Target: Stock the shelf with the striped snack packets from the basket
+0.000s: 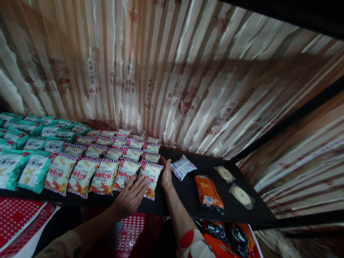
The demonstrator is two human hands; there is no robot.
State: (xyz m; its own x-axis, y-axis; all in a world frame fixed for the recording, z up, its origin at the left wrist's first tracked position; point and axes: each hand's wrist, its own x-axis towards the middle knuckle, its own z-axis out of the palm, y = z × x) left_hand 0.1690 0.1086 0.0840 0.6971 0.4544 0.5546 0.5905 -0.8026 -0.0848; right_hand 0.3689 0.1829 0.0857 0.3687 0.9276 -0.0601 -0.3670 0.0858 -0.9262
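Note:
My left hand [131, 196] lies flat with fingers spread on the front red-and-white snack packets [124, 173] on a black shelf [192, 201]. My right hand [165, 175] stands on edge against the right side of the last packet [151, 177] in that row, fingers stretched forward. Rows of the same striped packets run back to the wall. Just right of my right hand a pale packet [181, 167] lies face down.
Teal snack packets [6, 168] fill the shelf's left part. An orange packet [208, 192] and two clear-wrapped round cakes [241, 195] lie on the right. Red baskets [132, 235] sit below the shelf. Striped foil sheeting [167, 73] covers the wall.

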